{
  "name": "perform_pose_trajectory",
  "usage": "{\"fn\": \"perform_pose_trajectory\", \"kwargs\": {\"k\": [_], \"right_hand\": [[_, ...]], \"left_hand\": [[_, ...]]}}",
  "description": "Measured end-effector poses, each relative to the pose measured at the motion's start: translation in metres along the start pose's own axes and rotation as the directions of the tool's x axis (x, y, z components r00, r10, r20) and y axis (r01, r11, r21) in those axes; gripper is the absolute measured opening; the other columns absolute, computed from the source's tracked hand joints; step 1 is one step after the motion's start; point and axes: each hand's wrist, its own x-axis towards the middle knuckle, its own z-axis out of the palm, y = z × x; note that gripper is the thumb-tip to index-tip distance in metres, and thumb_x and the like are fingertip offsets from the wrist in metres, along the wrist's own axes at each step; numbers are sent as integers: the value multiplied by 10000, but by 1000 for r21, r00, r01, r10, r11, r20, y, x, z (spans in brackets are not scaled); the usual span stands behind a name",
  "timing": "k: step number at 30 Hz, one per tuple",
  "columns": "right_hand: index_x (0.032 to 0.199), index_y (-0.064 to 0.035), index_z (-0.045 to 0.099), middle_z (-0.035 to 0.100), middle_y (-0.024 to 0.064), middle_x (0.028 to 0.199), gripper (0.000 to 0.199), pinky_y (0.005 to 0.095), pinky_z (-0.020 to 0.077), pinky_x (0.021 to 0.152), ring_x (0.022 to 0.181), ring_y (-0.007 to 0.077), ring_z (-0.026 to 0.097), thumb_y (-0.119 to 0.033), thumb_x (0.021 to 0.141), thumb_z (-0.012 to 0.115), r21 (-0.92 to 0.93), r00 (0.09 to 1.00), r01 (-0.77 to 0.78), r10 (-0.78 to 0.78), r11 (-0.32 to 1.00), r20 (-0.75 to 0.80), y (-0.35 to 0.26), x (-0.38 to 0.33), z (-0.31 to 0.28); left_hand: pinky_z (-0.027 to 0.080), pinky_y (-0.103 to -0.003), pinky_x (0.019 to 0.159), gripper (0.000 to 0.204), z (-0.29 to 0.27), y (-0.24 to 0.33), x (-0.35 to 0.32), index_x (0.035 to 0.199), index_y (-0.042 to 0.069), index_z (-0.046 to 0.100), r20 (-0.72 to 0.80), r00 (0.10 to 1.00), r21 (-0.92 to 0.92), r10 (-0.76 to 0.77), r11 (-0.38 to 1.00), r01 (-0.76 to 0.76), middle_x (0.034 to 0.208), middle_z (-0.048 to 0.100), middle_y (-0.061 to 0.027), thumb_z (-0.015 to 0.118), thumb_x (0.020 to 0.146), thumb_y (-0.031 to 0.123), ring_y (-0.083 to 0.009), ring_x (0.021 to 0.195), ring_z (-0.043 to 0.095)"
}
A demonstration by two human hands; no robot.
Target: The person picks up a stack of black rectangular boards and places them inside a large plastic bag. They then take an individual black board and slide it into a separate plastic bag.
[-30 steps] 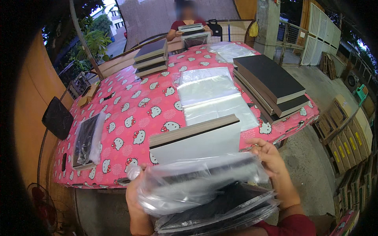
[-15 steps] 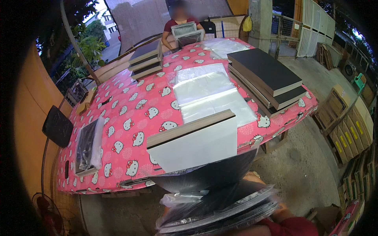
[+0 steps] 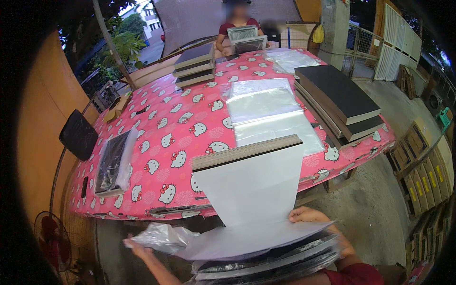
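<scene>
A white panel (image 3: 251,190) with a wood-coloured top edge leans from the table's near edge down toward me. Its lower end rests on a stack of dark boards wrapped in clear plastic (image 3: 270,266) at my lap. My right hand (image 3: 308,216) grips the panel's lower right corner. Low at the left, my left hand (image 3: 137,247) is closed on a crumpled clear plastic bag (image 3: 164,235) that trails off the stack.
The table wears a pink patterned cloth (image 3: 166,128). On it lie flat clear bags (image 3: 270,109), a stack of dark boards (image 3: 342,97) at right, a bagged board (image 3: 111,161) at left and more boards (image 3: 194,64) far off. A person (image 3: 237,28) works at the far end. Cardboard boxes (image 3: 422,166) stand at right, a fan (image 3: 52,237) lower left.
The white panel has tipped off the table edge onto the wrapped stack. My left hand has swung out left with the plastic bag; my right hand now holds the panel's corner.
</scene>
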Motion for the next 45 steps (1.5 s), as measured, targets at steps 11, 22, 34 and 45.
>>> {"fn": "perform_pose_trajectory", "kwargs": {"k": [11, 22, 34, 45], "right_hand": [[868, -60, 581, 585, 45, 832, 115, 260, 443, 612, 725, 131, 553, -91, 758, 596, 135, 728, 269, -110, 954, -677, 70, 9, -56], [1100, 27, 510, 557, 121, 1057, 626, 310, 411, 818, 960, 203, 535, -489, 750, 561, -43, 353, 739, -332, 673, 875, -293, -107, 46], [867, -10, 602, 579, 68, 653, 195, 240, 399, 519, 593, 119, 521, -116, 713, 657, -436, 473, 785, -880, 441, -39, -310, -76, 133], [729, 6, 616, 572, 56, 659, 30, 228, 398, 548, 578, 120, 507, -20, 714, 621, -558, 227, 758, -939, 337, -258, -288, -75, 111]], "left_hand": [[321, -188, 478, 606, 247, 148, -175, 999, -11, 560, 644, 620, 107, 447, 750, -652, 590, 454, 6, 377, 838, 544, -77, 532, 424], [341, -199, 535, 300, 319, 154, -258, 931, -18, 608, 869, 280, -112, 408, 714, -691, 670, 500, 27, 595, 803, 254, -53, 597, 416], [412, -225, 615, 599, 312, 122, -280, 1060, 15, 541, 920, 281, -63, 273, 812, -580, 827, 589, -23, 765, 603, 331, -87, 697, 526], [426, -228, 689, 214, 286, 64, -279, 939, -5, 536, 815, 578, 110, -53, 992, -64, 848, 572, -36, 608, 788, 128, -87, 774, 519]]}}
